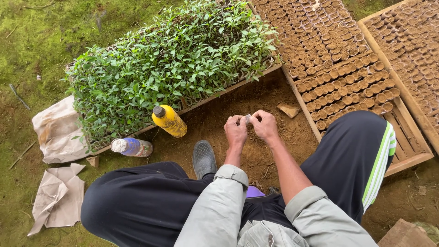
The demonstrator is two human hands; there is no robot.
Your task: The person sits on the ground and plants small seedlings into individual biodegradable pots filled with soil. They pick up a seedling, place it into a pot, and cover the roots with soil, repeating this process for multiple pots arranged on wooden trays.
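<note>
Between the knees, over bare brown soil (pixel 256 105), the left hand (pixel 235 131) and right hand (pixel 265 125) meet, fingertips pinched together on a small grey object (pixel 247 120); it is too small and too hidden to tell its long axis or which way it points. Open soil lies ahead of the hands. That room is edged on the left by the wooden tray of green seedlings (pixel 169 64) and on the right by a wooden frame of soil-filled pots (pixel 347 87). A yellow bottle (pixel 169 121) lies near the left hand, a clear bottle (pixel 131 147) beyond it, and a dark shoe (pixel 204 158) just beneath.
</note>
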